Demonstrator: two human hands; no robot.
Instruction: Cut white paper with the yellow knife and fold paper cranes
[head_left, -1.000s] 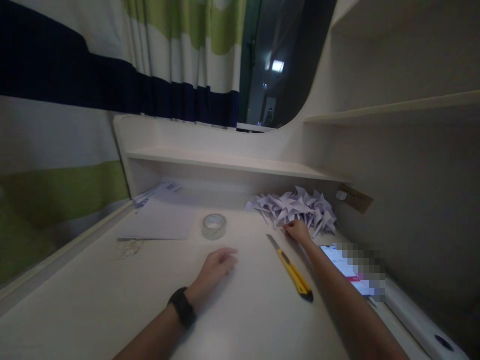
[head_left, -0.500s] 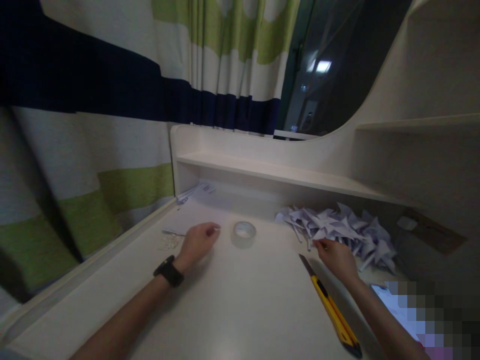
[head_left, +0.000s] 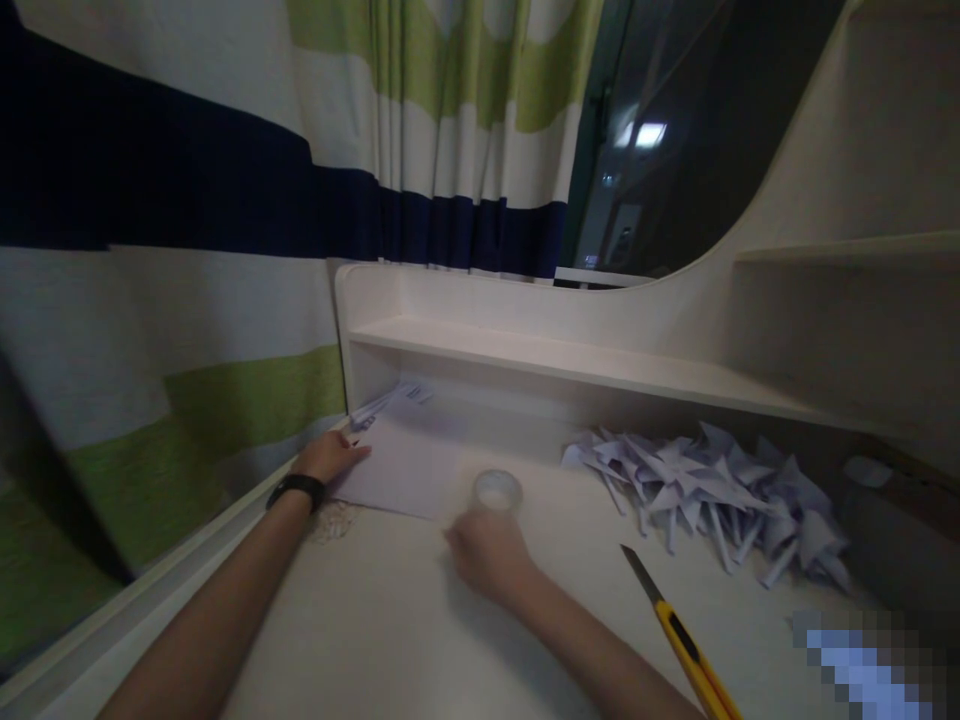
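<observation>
Paper — white, flat, straight-edged — meets left hand; right hand blurred; I can't tell either's grip.

behind the desk we see a curtain hanging in folds, banded in white, green and navy, its right edge beside a dark window. in the window we make out 1 bright light. below them we find 1 long, pale shelf, raised above the back of the desk, and at the upper right 1 more shelf, dim in shadow. at the lower left we notice a dark slanting strip, too blurred for us to name.
</observation>
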